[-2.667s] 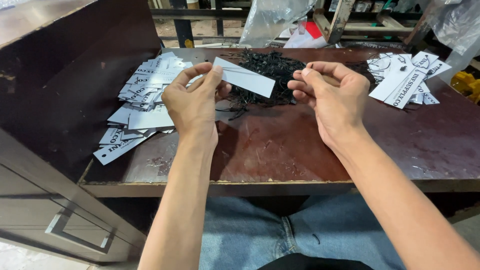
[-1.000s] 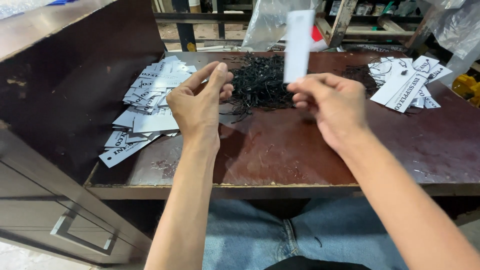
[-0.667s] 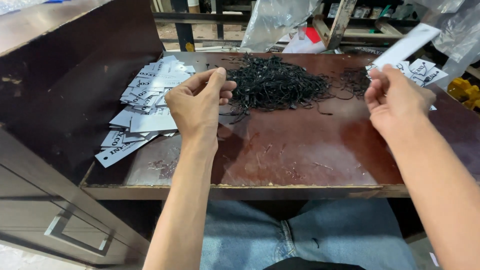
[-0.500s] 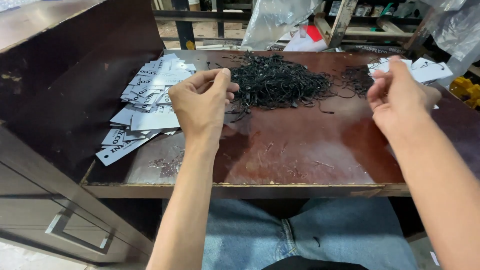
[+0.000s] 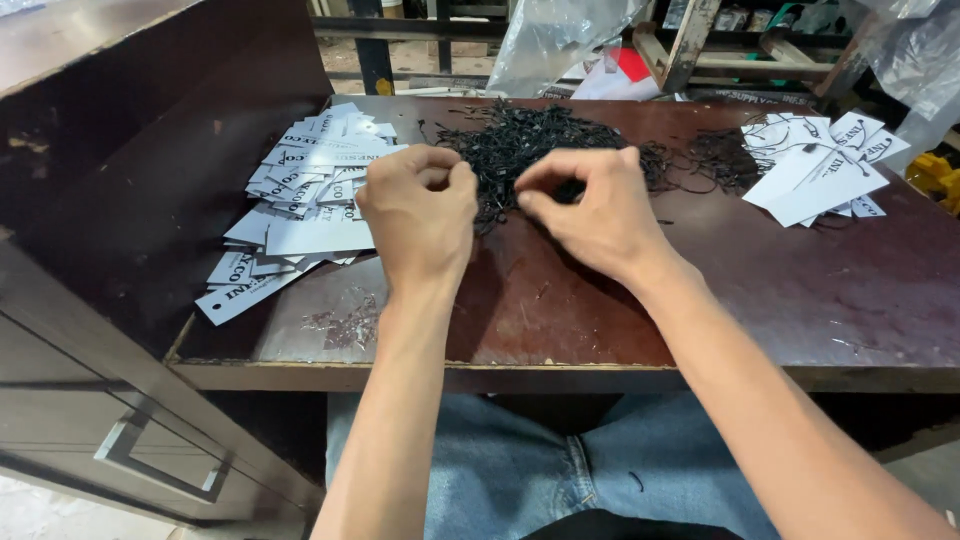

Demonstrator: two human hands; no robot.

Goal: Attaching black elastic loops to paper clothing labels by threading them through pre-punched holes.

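Both hands, forearms bare, meeting at centre.

My left hand (image 5: 418, 212): back of the hand up, fingers curled into a loose fist, thumb pressed against the bent forefinger at the upper right edge, wrist straight, forearm running down and slightly left toward my body. My right hand (image 5: 597, 212): back of the hand up, thumb and forefinger drawn together in a pinch pointing left toward the other hand, remaining fingers arched above, wrist bent a little, forearm running down and right out of view. The two hands sit just beside each other, fingertips near but apart. My knees, in blue denim, show below.
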